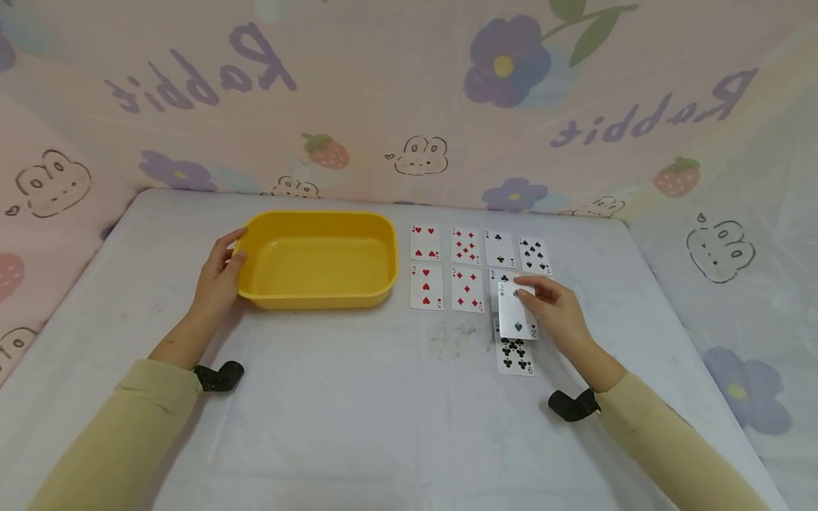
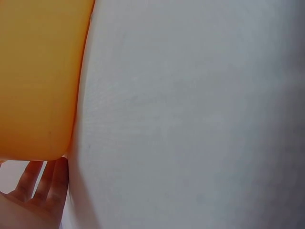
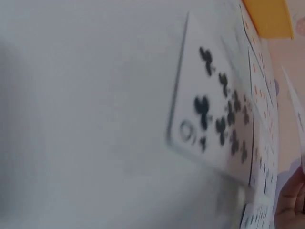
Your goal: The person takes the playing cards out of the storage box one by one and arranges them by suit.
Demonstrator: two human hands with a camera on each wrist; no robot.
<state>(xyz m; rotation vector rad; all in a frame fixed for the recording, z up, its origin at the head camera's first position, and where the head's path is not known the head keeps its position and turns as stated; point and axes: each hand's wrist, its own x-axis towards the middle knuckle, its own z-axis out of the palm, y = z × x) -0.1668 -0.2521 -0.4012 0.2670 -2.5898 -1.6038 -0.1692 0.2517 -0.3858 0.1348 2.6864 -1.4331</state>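
My right hand (image 1: 556, 312) pinches a playing card, the two of spades (image 1: 511, 312), between thumb and fingers. It is tilted above the table and overlaps a club card (image 1: 501, 275) and the top of the nine of clubs (image 1: 515, 356). The right wrist view shows that nine of clubs (image 3: 214, 114) blurred, with the pinched card's edge (image 3: 298, 109) at far right. My left hand (image 1: 217, 277) touches the left end of a yellow plastic tub (image 1: 319, 301); in the left wrist view its fairly straight fingers (image 2: 57, 183) reach the tub's outer wall (image 2: 38, 95).
Face-up cards lie in rows right of the tub: red hearts (image 1: 426, 287), diamonds (image 1: 467, 289), the two of clubs (image 1: 500, 248) and a spade card (image 1: 534, 255). A white cloth (image 1: 319, 411) covers the table. A printed curtain (image 1: 383, 92) stands behind it.
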